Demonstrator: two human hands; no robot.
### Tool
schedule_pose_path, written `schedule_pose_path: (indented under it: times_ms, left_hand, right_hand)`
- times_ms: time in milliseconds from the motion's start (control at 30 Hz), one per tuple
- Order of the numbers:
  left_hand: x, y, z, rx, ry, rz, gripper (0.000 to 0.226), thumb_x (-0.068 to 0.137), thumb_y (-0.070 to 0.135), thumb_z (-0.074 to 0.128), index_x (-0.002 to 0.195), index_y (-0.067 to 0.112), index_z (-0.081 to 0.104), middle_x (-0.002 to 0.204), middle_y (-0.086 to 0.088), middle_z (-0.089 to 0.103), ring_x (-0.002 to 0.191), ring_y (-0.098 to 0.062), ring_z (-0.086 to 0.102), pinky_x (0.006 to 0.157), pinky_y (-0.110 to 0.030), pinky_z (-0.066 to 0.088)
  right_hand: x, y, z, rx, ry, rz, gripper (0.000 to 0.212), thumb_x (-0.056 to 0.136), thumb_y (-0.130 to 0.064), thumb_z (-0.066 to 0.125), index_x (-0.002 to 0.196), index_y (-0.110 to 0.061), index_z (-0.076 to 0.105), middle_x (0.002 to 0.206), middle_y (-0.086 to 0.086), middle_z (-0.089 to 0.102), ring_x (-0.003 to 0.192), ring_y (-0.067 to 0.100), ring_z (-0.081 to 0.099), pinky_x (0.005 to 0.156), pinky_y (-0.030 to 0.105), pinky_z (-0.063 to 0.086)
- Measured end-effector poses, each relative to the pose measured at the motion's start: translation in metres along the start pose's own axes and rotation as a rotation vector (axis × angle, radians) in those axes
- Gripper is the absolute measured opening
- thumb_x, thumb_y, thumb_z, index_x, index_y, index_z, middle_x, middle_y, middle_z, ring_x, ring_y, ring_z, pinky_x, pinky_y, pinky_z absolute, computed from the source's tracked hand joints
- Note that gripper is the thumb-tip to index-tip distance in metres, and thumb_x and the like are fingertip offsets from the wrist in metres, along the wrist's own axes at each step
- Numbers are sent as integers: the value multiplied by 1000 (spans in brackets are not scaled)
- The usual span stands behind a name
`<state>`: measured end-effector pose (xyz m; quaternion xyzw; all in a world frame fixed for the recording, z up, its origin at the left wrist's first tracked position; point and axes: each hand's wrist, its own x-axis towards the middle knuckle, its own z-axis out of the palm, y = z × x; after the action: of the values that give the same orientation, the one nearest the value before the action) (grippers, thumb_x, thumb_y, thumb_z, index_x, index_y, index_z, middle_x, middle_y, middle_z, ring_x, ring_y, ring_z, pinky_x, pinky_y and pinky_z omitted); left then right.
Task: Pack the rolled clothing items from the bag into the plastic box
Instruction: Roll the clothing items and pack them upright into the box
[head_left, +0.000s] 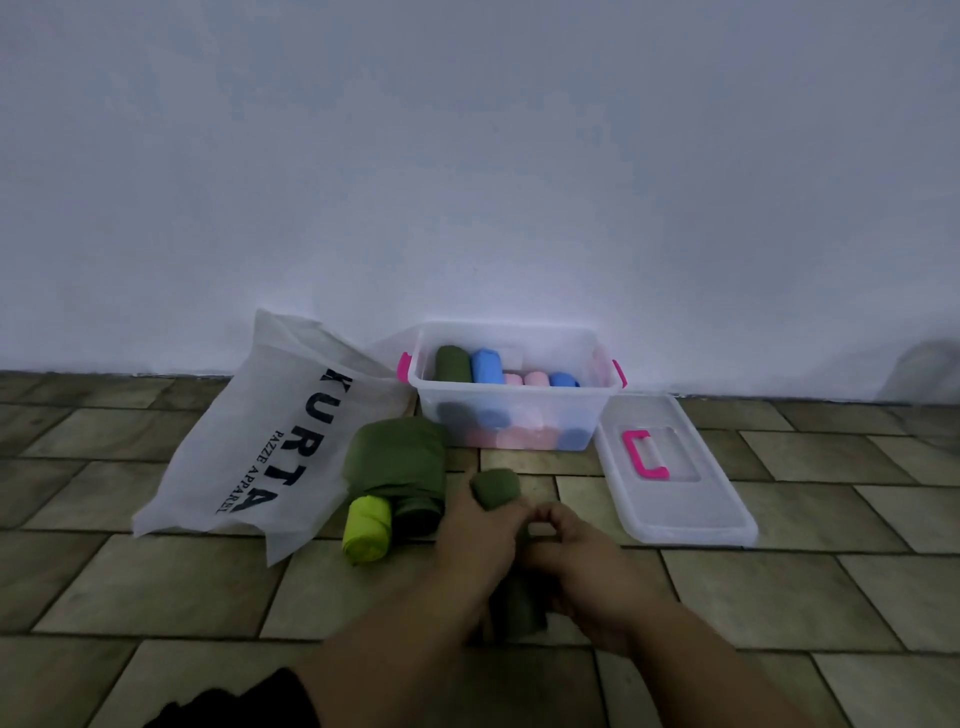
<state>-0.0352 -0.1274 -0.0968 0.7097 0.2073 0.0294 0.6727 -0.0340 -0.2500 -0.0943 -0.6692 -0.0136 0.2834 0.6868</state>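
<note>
Both my hands hold a dark green rolled garment (496, 487) low over the floor tiles, its far end sticking out past my fingers. My left hand (475, 535) wraps its left side, my right hand (576, 558) grips the right side. The clear plastic box (514, 397) with pink latches stands by the wall and contains green, blue and pink rolls. A white bag (275, 431) printed "KURTA" lies to its left. Beside the bag rest a large olive green roll (397, 452), a lime green roll (366, 527) and a dark green roll (418, 514).
The box's clear lid (675, 478) with a pink handle lies flat on the tiles to the right of the box. A white wall runs close behind the box and bag. Brown tiled floor spreads to the left and right.
</note>
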Motion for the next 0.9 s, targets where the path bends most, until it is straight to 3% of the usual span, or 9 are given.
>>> schedule_pose_path:
  times_ms: [67,100,200,267,367,500,633,767,900]
  left_hand:
    - [27,22,-5,339,16,165,75,79,44,65,143,26,29,134,-2,52,119,-25,51,100,-38,41]
    - [41,35,-8,468,49,241,79,81,50,58,147,26,20,137,-4,49,123,-26,47,100,-37,37]
    - [88,73,-21,637,188,383,74,84,61,44,144,23,24,140,-5,45,126,-30,44,90,-41,34]
    - [117,90,-30,862,224,293,84,82,67,40,148,20,16,151,-8,31,135,-32,32,100,-52,29]
    - [148,97,-38,1046,141,106,98,81,69,44,151,13,4,157,-9,17,140,-33,22,108,-56,20]
    - [168,89,-38,1012,61,50,104,81,66,49,150,9,-4,158,-9,11,143,-30,16,114,-54,16]
    - [175,84,-42,1025,26,61,106,81,67,47,149,10,-11,160,-8,0,146,-27,7,115,-55,13]
    - [175,82,-42,1075,21,61,105,80,71,43,149,13,-12,160,-6,-4,146,-27,5,112,-58,6]
    - [174,82,-42,1084,33,58,104,81,71,43,149,14,-11,160,-6,-3,146,-28,6,112,-59,7]
  right_hand:
    - [13,-22,-9,56,-30,-12,35,81,-7,66,114,-15,58,106,14,71,100,32,67,87,50,54]
    - [22,-37,-14,65,-29,-24,33,81,-8,67,112,-15,59,107,13,70,101,31,67,85,48,55]
    - [53,-86,-29,62,72,-102,25,83,-7,65,106,-11,58,103,16,68,93,29,66,69,40,57]
    - [78,-117,-38,78,188,-174,27,85,-6,64,110,-8,54,105,17,64,88,29,67,62,39,57]
    - [120,-152,-50,16,407,-283,39,85,-10,65,118,-8,43,113,16,58,95,33,65,70,47,58]
    - [171,-160,-53,-533,606,-146,56,87,-18,62,132,-4,32,126,20,51,109,35,55,93,47,49]
    - [193,-154,-36,-1175,380,17,40,93,-21,54,125,2,51,129,20,54,114,32,53,84,31,41]
    - [199,-155,-30,-1308,211,82,30,87,-25,61,105,-1,62,116,18,62,98,29,59,79,33,46]
    - [201,-153,-27,-1439,220,88,50,88,-26,61,131,-3,49,134,16,51,119,30,50,92,32,41]
